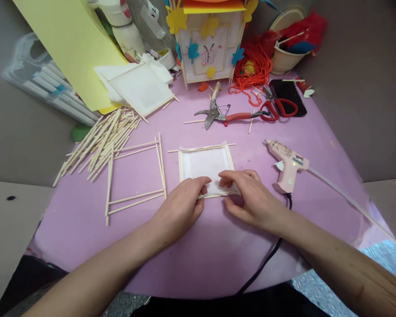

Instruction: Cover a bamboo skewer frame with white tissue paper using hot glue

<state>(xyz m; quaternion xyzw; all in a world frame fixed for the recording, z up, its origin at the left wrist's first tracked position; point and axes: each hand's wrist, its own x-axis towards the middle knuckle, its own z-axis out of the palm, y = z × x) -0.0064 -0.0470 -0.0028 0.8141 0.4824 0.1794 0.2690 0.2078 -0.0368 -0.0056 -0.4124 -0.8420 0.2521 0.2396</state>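
Closest in, a black rubber-sheathed electric cable (pixel 264 259) curves across the lilac laminate tabletop (pixel 218 268) toward a pale pink hot glue gun (pixel 287 165), which lies on its side to the right of the work. The left hand (pixel 181 211) and right hand (pixel 254 200) meet at the near edge of a square frame of thin pale wooden sticks covered with a white sheet (pixel 206 164), which lies flat on the tabletop between them. The left fingers (pixel 201 182) are bent over that edge, gripping it with the thumb, while the right fingers (pixel 232 178) curl onto the white sheet near the corner; exactly how the right thumb holds is hidden. To the left lies an uncovered square frame of thin wooden sticks (pixel 135 176), just beside a loose heap of wooden sticks (pixel 102 143). Farther on are red-handled steel pruning shears (pixel 224 116), red-handled scissors (pixel 279 108) on a black smartphone (pixel 290 94), and a tangle of orange yarn (pixel 254 70). Beyond them stand a white covered square panel (pixel 138 90), a sheet of pale yellow card (pixel 69 48), and a paper-panelled stick lantern with coloured butterflies (pixel 207 44)
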